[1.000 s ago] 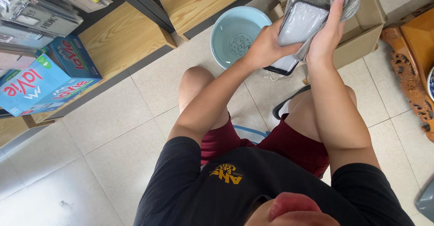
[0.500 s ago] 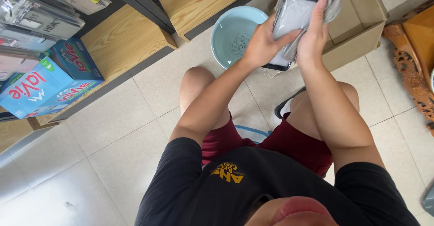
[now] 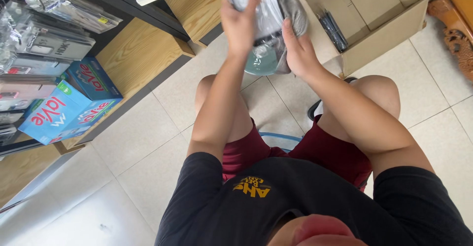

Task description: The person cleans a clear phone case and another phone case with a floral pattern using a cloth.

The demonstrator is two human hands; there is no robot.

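Sitting low over a pale tiled floor (image 3: 148, 142), the person works with both arms stretched forward. Biggest thing beside them is the open cardboard box (image 3: 389, 44) on the right, flaps up, with a few dark slim packets (image 3: 332, 29) lying against its inner wall. On the left, a wooden shelf unit (image 3: 133, 59) carries a blue carton (image 3: 64, 113) and several clear-wrapped packages (image 3: 49, 39).

Now the centre of the action: a grey plastic-wrapped packet (image 3: 271, 14) held up in front of the knees, above a light blue basin (image 3: 261, 61) that peeks out beneath it. The left hand (image 3: 240, 22) is spread flat across the packet's front, fingers long and pressed to the wrap. The right hand (image 3: 298, 54) cups the lower edge from the other side, fingers curled under it.

My read on progress: the packet is out of the box and in hand, with its wrap apparently on; whether it has been opened I cannot tell, since its top runs out of view. More packets remain in the box.
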